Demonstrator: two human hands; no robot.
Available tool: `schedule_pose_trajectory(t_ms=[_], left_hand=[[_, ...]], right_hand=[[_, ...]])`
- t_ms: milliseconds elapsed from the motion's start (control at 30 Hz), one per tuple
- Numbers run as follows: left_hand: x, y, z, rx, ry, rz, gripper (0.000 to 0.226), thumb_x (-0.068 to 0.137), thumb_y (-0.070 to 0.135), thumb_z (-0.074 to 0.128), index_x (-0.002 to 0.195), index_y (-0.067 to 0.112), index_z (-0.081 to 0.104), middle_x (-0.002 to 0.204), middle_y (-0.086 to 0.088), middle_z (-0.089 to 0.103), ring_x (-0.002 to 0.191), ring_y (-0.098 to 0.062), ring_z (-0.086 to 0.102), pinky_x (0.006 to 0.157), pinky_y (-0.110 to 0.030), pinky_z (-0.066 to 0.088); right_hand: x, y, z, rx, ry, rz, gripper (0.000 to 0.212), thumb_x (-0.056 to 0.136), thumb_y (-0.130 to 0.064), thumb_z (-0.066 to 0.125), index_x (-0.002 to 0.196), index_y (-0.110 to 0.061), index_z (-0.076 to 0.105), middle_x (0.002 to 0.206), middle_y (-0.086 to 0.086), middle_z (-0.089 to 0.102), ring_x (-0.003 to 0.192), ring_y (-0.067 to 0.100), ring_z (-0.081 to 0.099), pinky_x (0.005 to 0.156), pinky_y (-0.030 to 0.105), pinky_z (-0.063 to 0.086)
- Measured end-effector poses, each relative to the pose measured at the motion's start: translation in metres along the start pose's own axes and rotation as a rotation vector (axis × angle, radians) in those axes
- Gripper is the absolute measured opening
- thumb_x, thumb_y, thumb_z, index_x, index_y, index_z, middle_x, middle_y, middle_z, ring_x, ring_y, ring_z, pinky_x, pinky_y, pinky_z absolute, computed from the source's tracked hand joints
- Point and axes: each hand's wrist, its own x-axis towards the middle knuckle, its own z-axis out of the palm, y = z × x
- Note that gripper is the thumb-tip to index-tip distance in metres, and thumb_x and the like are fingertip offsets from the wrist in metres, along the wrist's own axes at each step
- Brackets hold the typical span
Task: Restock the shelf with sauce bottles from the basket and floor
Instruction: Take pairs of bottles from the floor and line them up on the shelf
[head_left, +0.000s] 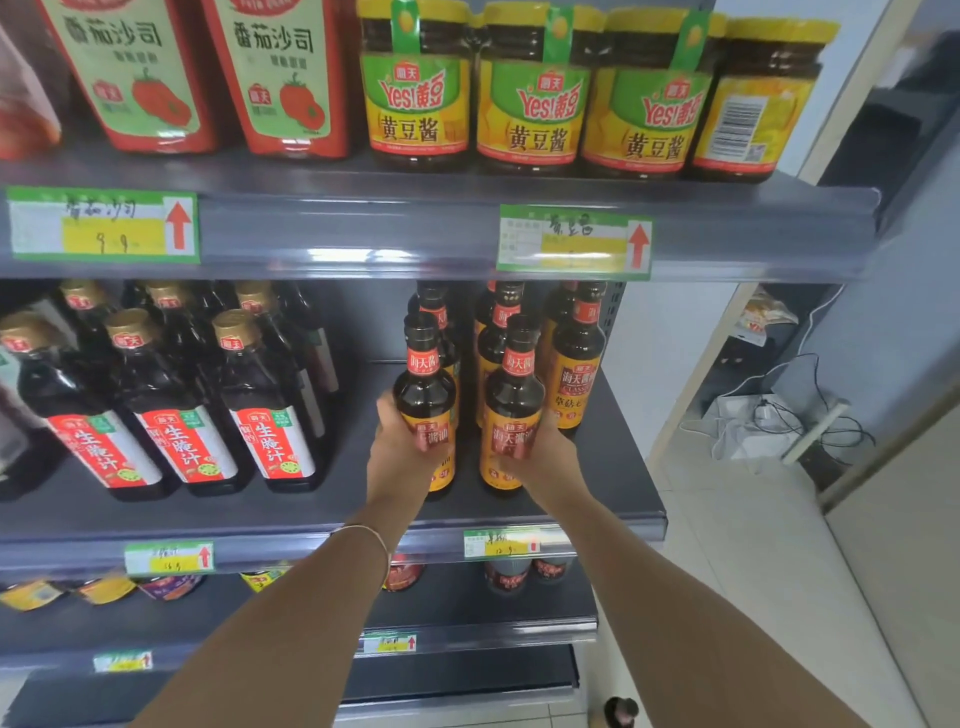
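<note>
Two dark soy sauce bottles with orange labels stand upright at the front of the middle shelf (623, 483). My left hand (397, 457) grips the left bottle (425, 395) around its lower body. My right hand (545, 454) grips the right bottle (514, 405) the same way. Behind them stand several more bottles of the same kind (576, 374). Another dark bottle top (621, 712) shows on the floor at the bottom edge. No basket is in view.
Left on the same shelf stand several dark bottles with red and white labels (182, 415). The shelf above holds tomato sauce pouches (280, 78) and yellow bean paste jars (530, 88). Lower shelves carry jars. At the right are tiled floor and loose cables (779, 421).
</note>
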Motion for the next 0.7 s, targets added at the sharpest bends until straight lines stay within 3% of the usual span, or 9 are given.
schedule_pose_trajectory(t_ms=[233,333,467,567,700], left_hand=[[-0.002,-0.002,0.006,0.056,0.061,-0.006,0.079,0.07,0.02,0.075,0.132,0.028,0.026,0.122,-0.002,0.058,0.111,-0.027,0.057,0.091,-0.042,0.046],[-0.002,-0.002,0.006,0.054,0.039,0.004,0.084,0.068,0.018,0.076,0.134,0.028,0.025,0.126,-0.002,0.056,0.115,-0.027,0.055,0.095,-0.046,0.045],[-0.007,-0.004,0.004,0.028,0.03,0.024,0.091,0.067,0.011,0.078,0.139,0.025,0.023,0.132,-0.006,0.047,0.122,-0.027,0.047,0.101,-0.048,0.041],[-0.02,-0.005,0.005,0.121,0.15,-0.04,0.074,0.074,0.017,0.073,0.134,0.014,0.03,0.128,-0.013,0.041,0.119,-0.033,0.044,0.095,-0.046,0.042],[-0.039,-0.004,0.008,0.251,0.217,-0.021,0.033,0.083,0.018,0.06,0.109,0.01,0.043,0.112,-0.012,0.049,0.105,-0.033,0.049,0.08,-0.043,0.045]], right_hand=[[0.005,0.004,0.0,-0.038,-0.034,0.025,0.072,0.068,-0.023,0.08,0.125,-0.023,0.036,0.117,-0.001,0.062,0.109,0.023,0.061,0.083,0.03,0.046],[0.002,0.003,0.001,-0.02,-0.041,0.031,0.084,0.067,-0.025,0.08,0.133,-0.025,0.029,0.122,-0.002,0.06,0.114,0.023,0.058,0.089,0.032,0.046],[-0.005,0.004,-0.004,-0.065,-0.091,0.031,0.109,0.065,-0.033,0.082,0.146,-0.026,0.009,0.139,0.003,0.046,0.126,0.026,0.047,0.104,0.047,0.042],[-0.012,0.008,-0.012,-0.114,-0.09,0.045,0.104,0.071,-0.031,0.078,0.148,-0.024,0.009,0.145,0.007,0.039,0.129,0.027,0.044,0.105,0.048,0.041],[-0.026,0.017,-0.029,-0.167,-0.002,-0.002,0.077,0.082,-0.031,0.068,0.145,-0.02,0.024,0.142,0.01,0.041,0.124,0.029,0.047,0.1,0.041,0.042]])
